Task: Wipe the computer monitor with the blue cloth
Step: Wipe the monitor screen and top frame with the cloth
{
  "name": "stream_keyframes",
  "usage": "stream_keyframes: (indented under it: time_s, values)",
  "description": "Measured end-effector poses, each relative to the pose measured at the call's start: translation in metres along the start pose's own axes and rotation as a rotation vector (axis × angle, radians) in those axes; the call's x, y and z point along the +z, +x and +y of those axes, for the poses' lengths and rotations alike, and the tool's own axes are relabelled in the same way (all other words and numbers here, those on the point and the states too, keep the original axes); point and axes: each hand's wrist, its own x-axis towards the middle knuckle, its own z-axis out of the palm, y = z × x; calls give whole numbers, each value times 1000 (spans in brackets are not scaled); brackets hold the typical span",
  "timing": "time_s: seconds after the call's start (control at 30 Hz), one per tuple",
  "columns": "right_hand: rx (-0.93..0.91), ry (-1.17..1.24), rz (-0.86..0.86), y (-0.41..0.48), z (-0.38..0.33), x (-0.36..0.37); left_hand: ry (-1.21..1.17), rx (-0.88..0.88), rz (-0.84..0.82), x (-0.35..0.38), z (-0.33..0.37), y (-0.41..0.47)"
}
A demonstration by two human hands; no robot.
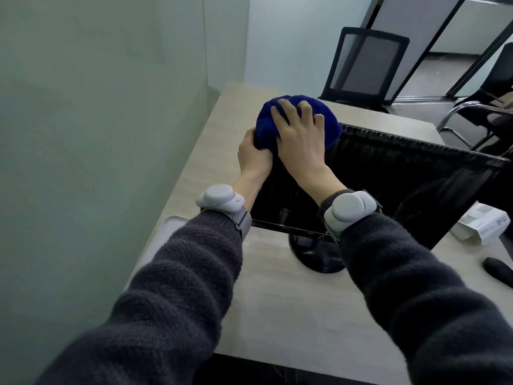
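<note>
A black computer monitor [402, 184] stands on a round black base [313, 257] on a pale wooden desk [291, 301]. A bunched blue cloth [327, 126] lies over the monitor's top left corner. My right hand [299, 137] presses flat on top of the cloth with fingers spread. My left hand [254, 154] grips the cloth's lower left edge at the monitor's side. Both wrists wear grey band devices over dark knitted sleeves. The screen's left part is hidden behind my arms.
A white box [480, 223] and a dark oblong object [499, 270] lie on the desk at the right. A black mesh chair [366, 65] stands behind the desk, another chair [488, 112] at far right. A glass partition [97, 120] bounds the left.
</note>
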Motion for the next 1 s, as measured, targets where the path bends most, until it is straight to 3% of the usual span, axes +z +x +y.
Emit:
stream_keyframes:
  time_s: [0.63,1.0]
  values:
    - [154,5,37,-31,36,-1,52,-12,12,2,3,2]
    - [51,13,-47,3,-7,-11,7,-11,5,-3,4,2]
